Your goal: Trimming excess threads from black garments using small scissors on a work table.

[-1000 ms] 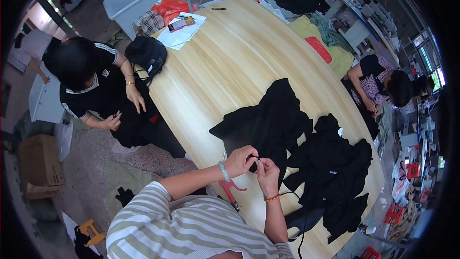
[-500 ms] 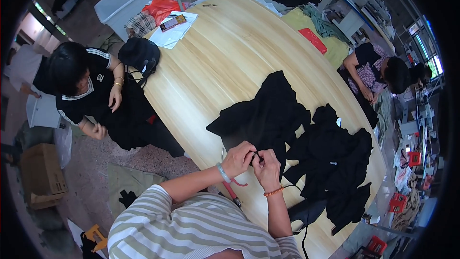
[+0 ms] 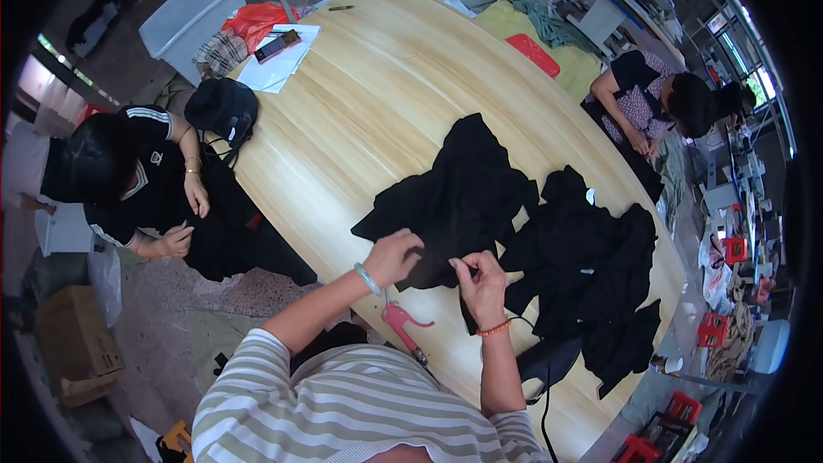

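Writing: 2 small pale labels, the upper tag and lower tag, on the black heap, right of frame; both too small to read. Light emblem on the left co-worker's shirt, also illegible.

Black cloth lies at frame centre, just left of the heap. Left hand at its lower left, fingers curled; cannot tell whether they grasp any cloth. Right hand over its lower part, thumb and forefinger close together; cannot tell if they pinch it. The 2 hands are apart.

Edges: table rim curves from top centre down both sides. Pale wood runs from the cloth up to the pen. Below the left hand, red tool sits near the lower-left rim.
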`<action>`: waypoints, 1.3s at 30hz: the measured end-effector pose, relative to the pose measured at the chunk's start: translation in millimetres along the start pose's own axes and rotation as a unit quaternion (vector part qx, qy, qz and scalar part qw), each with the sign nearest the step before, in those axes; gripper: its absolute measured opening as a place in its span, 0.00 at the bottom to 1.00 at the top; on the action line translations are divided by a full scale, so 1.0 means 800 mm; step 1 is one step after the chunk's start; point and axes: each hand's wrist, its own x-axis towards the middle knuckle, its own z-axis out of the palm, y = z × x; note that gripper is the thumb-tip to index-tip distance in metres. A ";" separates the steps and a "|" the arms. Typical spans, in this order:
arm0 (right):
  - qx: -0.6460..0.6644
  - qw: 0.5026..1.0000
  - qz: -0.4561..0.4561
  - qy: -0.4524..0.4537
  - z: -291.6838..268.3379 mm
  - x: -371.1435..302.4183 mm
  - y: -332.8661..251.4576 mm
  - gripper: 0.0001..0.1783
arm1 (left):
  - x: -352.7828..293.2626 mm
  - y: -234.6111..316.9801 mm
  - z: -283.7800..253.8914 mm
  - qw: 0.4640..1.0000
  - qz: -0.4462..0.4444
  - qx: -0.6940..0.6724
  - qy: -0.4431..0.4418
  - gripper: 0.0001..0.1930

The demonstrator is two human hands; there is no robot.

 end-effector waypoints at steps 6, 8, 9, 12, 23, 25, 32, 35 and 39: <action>-0.087 0.996 0.032 0.005 -0.006 0.033 0.002 0.06 | 0.032 0.023 -0.038 0.955 -0.175 -0.216 -0.106 0.07; -0.019 0.999 0.031 -0.029 0.000 0.042 -0.007 0.10 | 0.040 0.021 -0.044 0.942 -0.191 -0.252 -0.110 0.07; 0.050 0.995 0.068 -0.054 0.005 0.043 -0.018 0.15 | 0.036 0.020 -0.044 0.941 -0.196 -0.252 -0.111 0.07; 0.240 0.955 0.112 -0.134 0.024 0.041 -0.017 0.23 | 0.039 0.017 -0.038 0.932 -0.220 -0.269 -0.106 0.08; 0.047 0.981 0.024 -0.185 0.023 0.035 -0.003 0.07 | 0.044 0.047 -0.041 0.982 -0.134 -0.101 -0.086 0.12; 0.138 0.970 0.103 -0.173 0.021 0.034 -0.012 0.06 | 0.049 0.045 -0.038 0.987 -0.117 -0.073 -0.088 0.11; 0.162 0.965 0.089 -0.187 0.017 0.035 -0.009 0.06 | 0.058 0.043 -0.040 0.993 -0.058 -0.006 -0.106 0.09; 0.156 0.972 0.109 -0.140 0.022 0.030 -0.002 0.07 | 0.057 0.049 -0.039 0.993 -0.023 0.032 -0.114 0.08; 0.101 0.988 0.051 -0.107 0.024 0.031 -0.008 0.04 | 0.055 0.052 -0.033 0.993 0.012 0.085 -0.076 0.06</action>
